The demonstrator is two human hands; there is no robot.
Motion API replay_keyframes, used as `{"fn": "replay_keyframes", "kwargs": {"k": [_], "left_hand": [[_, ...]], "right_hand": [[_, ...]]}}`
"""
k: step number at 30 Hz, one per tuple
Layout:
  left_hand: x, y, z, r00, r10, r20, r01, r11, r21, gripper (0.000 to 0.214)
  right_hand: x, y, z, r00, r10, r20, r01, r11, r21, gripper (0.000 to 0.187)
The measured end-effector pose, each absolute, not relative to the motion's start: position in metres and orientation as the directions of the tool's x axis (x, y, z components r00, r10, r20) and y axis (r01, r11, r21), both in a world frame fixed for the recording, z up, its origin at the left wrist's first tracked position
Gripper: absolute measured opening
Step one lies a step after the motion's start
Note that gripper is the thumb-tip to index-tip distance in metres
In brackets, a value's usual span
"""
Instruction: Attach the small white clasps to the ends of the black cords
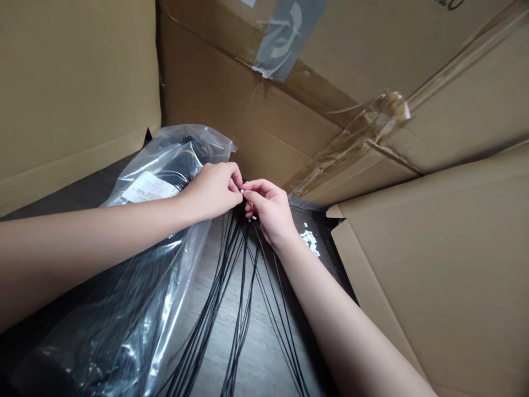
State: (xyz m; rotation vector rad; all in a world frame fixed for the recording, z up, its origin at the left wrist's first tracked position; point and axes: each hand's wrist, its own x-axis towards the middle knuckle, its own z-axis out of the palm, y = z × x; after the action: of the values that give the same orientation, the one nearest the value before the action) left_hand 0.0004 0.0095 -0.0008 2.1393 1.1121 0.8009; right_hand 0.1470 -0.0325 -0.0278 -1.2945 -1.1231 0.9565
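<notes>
Black cords [242, 259] run up into the left hand [210, 190] and right hand [266, 212], pinched together at the fingertips beside a clear plastic bag [182, 149].

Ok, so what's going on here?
A person is working between open cardboard flaps. Their left hand and right hand meet at the ends of thin black cables, which fall across a dark wood-grain surface. A clear plastic bag with something black inside lies to the left, and small white bits lie to the right.
</notes>
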Motion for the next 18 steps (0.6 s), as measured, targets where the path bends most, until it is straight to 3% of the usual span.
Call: {"fn": "replay_keyframes", "kwargs": {"k": [18], "left_hand": [[0.0019,0.0122,-0.0056,0.529,0.820,0.218,0.530,-0.520,0.670,0.014]], "right_hand": [[0.1485,-0.0325,-0.0283,0.207,0.974,0.095,0.107,0.074,-0.991,0.012]]}}
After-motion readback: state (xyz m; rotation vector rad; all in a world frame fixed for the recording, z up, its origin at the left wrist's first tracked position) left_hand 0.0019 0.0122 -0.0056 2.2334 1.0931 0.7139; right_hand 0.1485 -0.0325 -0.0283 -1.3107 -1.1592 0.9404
